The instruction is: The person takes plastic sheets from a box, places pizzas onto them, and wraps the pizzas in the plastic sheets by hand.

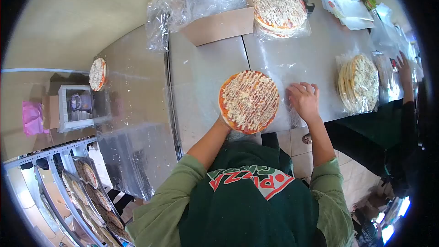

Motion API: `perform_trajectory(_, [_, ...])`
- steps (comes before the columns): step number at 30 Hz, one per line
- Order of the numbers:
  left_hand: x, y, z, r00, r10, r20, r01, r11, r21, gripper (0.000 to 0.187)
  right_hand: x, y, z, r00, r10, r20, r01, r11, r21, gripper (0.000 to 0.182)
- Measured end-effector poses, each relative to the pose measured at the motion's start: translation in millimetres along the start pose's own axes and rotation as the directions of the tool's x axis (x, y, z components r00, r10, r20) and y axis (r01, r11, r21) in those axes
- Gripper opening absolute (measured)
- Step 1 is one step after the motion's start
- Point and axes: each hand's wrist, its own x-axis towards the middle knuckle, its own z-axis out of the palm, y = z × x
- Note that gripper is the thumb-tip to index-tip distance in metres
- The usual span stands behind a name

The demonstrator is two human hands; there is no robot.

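Note:
A round pizza [249,102] with shredded cheese, red sauce and brown streaks rests on my left hand [223,123], which reaches under its near-left edge. Most of that hand is hidden beneath the crust. To the right of the pizza, my right hand [304,100] is low over the steel table, its fingers bent and apart. Thin clear plastic [292,118] lies by its thumb side; whether the fingers touch it is hard to make out.
A cardboard box [217,27] of clear bags stands at the back, beside stacked pizzas [280,11]. Bagged pizzas [359,83] lie to the right, near another person's hand [404,68]. A small pizza [98,74] sits far left. A rack [50,151] holds more pizzas.

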Motion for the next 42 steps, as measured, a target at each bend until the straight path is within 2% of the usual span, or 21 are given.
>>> perform_trajectory(5, [-18, -5, 2, 0.999, -0.039, 0.018, 0.039, 0.999, -0.011, 0.046, -1, -11, 2, 0.989, 0.081, -0.126, -0.080, 0.997, 0.015, 0.024])
perform_trajectory(9, [-40, -1, -34, 0.923, 0.283, -0.263, -0.178, 0.916, 0.359, 0.047, 10, -54, -3, 0.966, 0.102, -0.236, -0.082, 0.993, 0.090, 0.020])
perform_trajectory(10, [-54, 2, -26, 0.906, 0.262, -0.333, -0.192, 0.954, 0.230, 0.046, 13, -70, -2, 0.970, 0.088, -0.227, -0.056, 0.988, 0.143, 0.019])
perform_trajectory(13, [-90, 38, -14, 0.777, 0.372, -0.508, -0.040, 0.834, 0.550, 0.046, 22, -131, 17, 0.979, -0.072, -0.192, 0.141, 0.917, 0.373, 0.018])
perform_trajectory(14, [-103, 68, -27, 0.778, 0.506, -0.373, 0.007, 0.586, 0.810, 0.043, 22, -156, 34, 0.963, -0.192, -0.191, 0.263, 0.832, 0.488, 0.019])
perform_trajectory(15, [-115, 99, -15, 0.657, 0.729, -0.192, 0.120, 0.150, 0.981, 0.040, 25, -191, 39, 0.934, -0.348, -0.081, 0.332, 0.760, 0.559, 0.020])
perform_trajectory(16, [-125, 127, 4, 0.564, 0.822, 0.083, 0.293, -0.292, 0.910, 0.038, 29, -226, 32, 0.871, -0.492, 0.004, 0.368, 0.658, 0.656, 0.024])
perform_trajectory(18, [-130, 165, 34, 0.521, 0.716, 0.465, 0.534, -0.699, 0.476, 0.035, 21, -284, 56, 0.748, -0.663, 0.025, 0.502, 0.590, 0.632, 0.029])
perform_trajectory(21, [-127, 189, 54, 0.754, 0.641, 0.144, 0.605, -0.762, 0.231, 0.030, 10, -322, 92, 0.688, -0.722, -0.070, 0.664, 0.588, 0.461, 0.030])
perform_trajectory(24, [-121, 209, 40, 0.784, 0.581, 0.217, 0.546, -0.812, 0.205, 0.026, 19, -329, 115, 0.720, -0.691, -0.069, 0.632, 0.612, 0.475, 0.030])
perform_trajectory(26, [-123, 229, 38, 0.840, 0.534, 0.101, 0.417, -0.753, 0.509, 0.022, 21, -330, 124, 0.730, -0.682, -0.030, 0.592, 0.611, 0.525, 0.031])
perform_trajectory(30, [-151, 263, 58, 0.852, 0.436, -0.289, 0.448, -0.322, 0.834, 0.020, 14, -336, 79, 0.884, -0.467, 0.002, 0.242, 0.462, 0.853, 0.030])
perform_trajectory(32, [-159, 239, 115, 0.853, 0.471, -0.225, 0.330, -0.154, 0.931, 0.021, 19, -325, 26, 0.923, -0.331, 0.194, -0.119, 0.233, 0.965, 0.029])
perform_trajectory(33, [-166, 226, 132, 0.846, 0.495, -0.197, 0.264, -0.069, 0.962, 0.021, 13, -310, 19, 0.970, -0.197, 0.145, -0.117, 0.146, 0.982, 0.025])
perform_trajectory(35, [-156, 185, 122, 0.668, 0.721, 0.183, -0.226, -0.037, 0.973, 0.021, -5, -267, 15, 0.977, 0.102, 0.189, -0.177, -0.121, 0.977, 0.019])
perform_trajectory(36, [-146, 160, 108, 0.496, 0.807, 0.321, -0.457, -0.072, 0.886, 0.021, -16, -245, 17, 0.925, 0.234, 0.298, -0.220, -0.307, 0.926, 0.018])
perform_trajectory(37, [-137, 140, 74, 0.444, 0.765, 0.466, -0.516, -0.206, 0.831, 0.017, -26, -224, 17, 0.843, 0.368, 0.392, -0.233, -0.406, 0.884, 0.015])
perform_trajectory(38, [-125, 126, 31, 0.556, 0.560, 0.614, -0.508, -0.357, 0.784, 0.021, -36, -207, 19, 0.729, 0.480, 0.488, -0.224, -0.506, 0.833, 0.012])
perform_trajectory(39, [-119, 104, 29, 0.698, 0.283, 0.658, -0.272, -0.744, 0.610, 0.028, -45, -192, 24, 0.683, 0.514, 0.518, -0.241, -0.511, 0.825, 0.011])
perform_trajectory(41, [-82, 77, 31, 0.740, -0.066, 0.669, -0.388, -0.854, 0.346, 0.048, -64, -169, 37, 0.578, 0.579, 0.575, -0.275, -0.525, 0.806, 0.010])
perform_trajectory(42, [-66, 68, 32, 0.777, -0.069, 0.626, -0.326, -0.894, 0.307, 0.054, -69, -161, 43, 0.555, 0.597, 0.579, -0.272, -0.528, 0.804, 0.012])
